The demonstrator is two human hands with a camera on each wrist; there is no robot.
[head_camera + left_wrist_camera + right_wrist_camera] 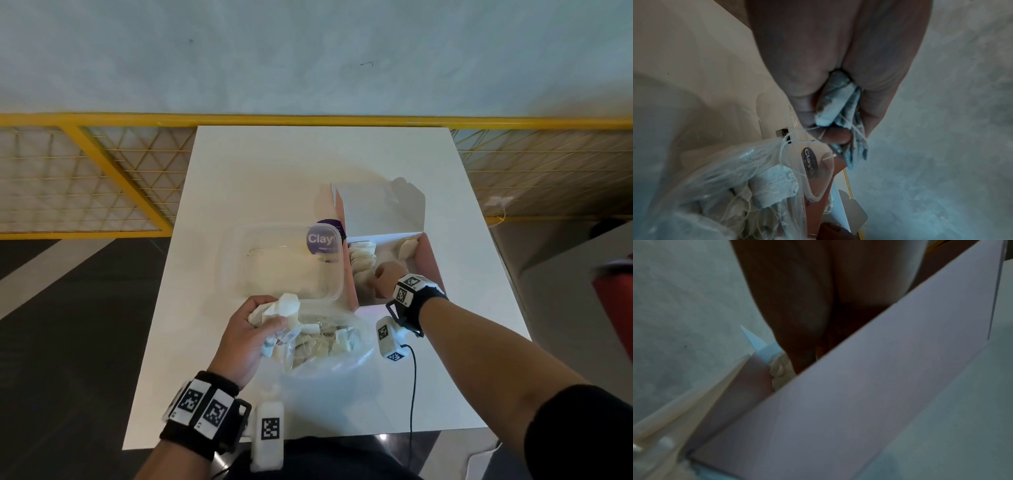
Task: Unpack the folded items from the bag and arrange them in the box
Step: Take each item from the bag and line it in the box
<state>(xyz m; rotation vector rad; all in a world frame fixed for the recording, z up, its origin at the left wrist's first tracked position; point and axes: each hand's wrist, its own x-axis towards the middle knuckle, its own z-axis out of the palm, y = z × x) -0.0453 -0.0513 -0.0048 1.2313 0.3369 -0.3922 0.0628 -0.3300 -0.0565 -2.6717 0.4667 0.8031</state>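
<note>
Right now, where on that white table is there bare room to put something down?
The far strip of the table beyond the clear container and pink box; also its right edge. The near middle is crowded by the plastic bag.

looks like some workshop or lab space tbh: bare grey concrete wall (308, 51) at 12 o'clock, yellow mesh safety fence (85, 178) behind a plain white tabletop (257, 178), dark floor (68, 325) with pale stripes
</note>
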